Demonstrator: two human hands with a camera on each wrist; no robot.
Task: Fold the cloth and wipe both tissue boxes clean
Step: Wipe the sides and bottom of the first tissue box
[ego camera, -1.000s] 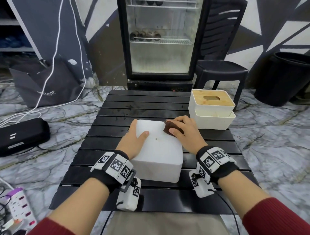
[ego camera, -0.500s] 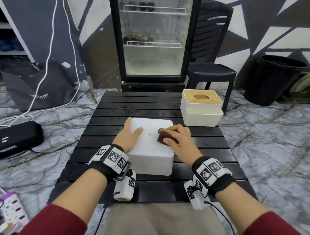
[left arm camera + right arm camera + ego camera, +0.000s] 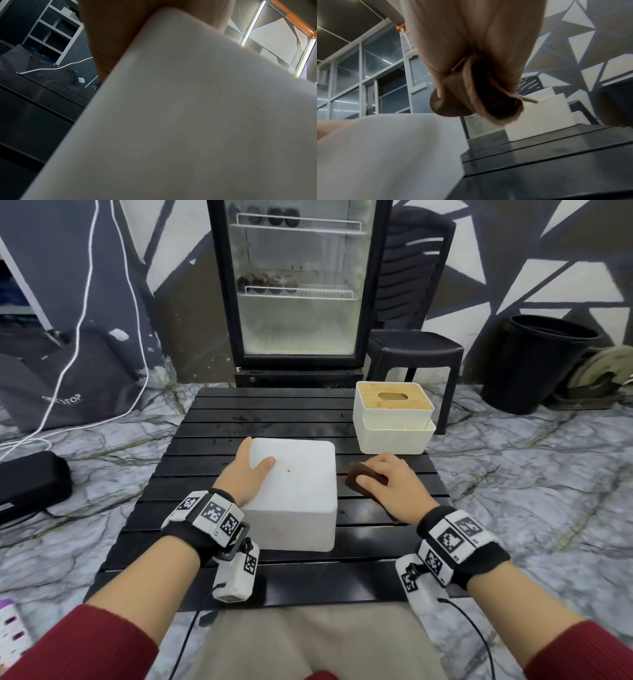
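Hands check | left hand lies flat along the left edge of the white box, thumb on top, fingers straight | right hand curls round the folded brown cloth, beside the box over the black table | box has one dark speck on top | second tissue box, wooden lid, sits at the far right, untouched

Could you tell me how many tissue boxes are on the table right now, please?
2. The plain white box sits mid-table under the left hand; the wooden-lidded box stands at the far right corner. None looks hidden.
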